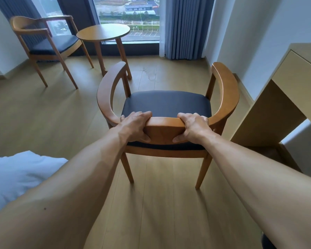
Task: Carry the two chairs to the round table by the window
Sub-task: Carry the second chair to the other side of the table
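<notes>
Chair point(166, 103) being gripped at its backrest by left hand point(136, 125) and right hand point(194, 127), both grips closed on wood | risk: legs catching round tabletop's point(103, 32) leg or desk point(276, 105) while carrying, jolting it loose.

No readable text, no labels — no brands, no numbers

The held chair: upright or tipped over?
Upright. The chair has its seat level and legs pointing down; both hands grip its backrest.
</notes>
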Demonstrator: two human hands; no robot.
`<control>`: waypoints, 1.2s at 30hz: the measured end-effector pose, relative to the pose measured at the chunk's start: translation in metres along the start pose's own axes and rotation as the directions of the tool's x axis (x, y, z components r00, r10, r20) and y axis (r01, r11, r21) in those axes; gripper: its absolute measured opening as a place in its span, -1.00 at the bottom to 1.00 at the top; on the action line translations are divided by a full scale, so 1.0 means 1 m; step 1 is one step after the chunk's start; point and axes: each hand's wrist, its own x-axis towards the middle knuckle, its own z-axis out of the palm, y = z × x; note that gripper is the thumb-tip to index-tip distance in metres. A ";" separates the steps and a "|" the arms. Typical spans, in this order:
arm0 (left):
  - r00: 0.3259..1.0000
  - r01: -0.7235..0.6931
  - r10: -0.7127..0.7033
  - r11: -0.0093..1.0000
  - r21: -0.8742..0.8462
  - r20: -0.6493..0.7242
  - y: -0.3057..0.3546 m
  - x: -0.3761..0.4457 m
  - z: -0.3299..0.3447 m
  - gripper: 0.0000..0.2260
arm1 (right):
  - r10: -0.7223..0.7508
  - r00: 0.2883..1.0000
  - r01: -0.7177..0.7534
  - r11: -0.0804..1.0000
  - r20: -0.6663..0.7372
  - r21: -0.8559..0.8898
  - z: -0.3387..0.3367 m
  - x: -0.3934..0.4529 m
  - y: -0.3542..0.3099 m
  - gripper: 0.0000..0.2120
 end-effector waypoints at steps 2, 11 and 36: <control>1.000 -0.019 0.020 1.000 -0.004 0.008 -0.010 0.031 -0.007 -0.58 | 0.022 1.000 -0.023 1.000 0.005 0.003 -0.004 0.029 0.002 -0.49; 0.997 -0.070 0.070 0.998 -0.004 0.016 -0.050 0.152 -0.039 -0.59 | 0.090 0.995 -0.090 0.996 0.040 0.014 -0.026 0.146 0.006 -0.49; 0.999 -0.001 0.001 1.000 -0.004 0.036 -0.063 0.502 -0.092 -0.57 | 0.033 0.995 -0.033 0.999 0.092 -0.009 -0.109 0.483 0.135 -0.49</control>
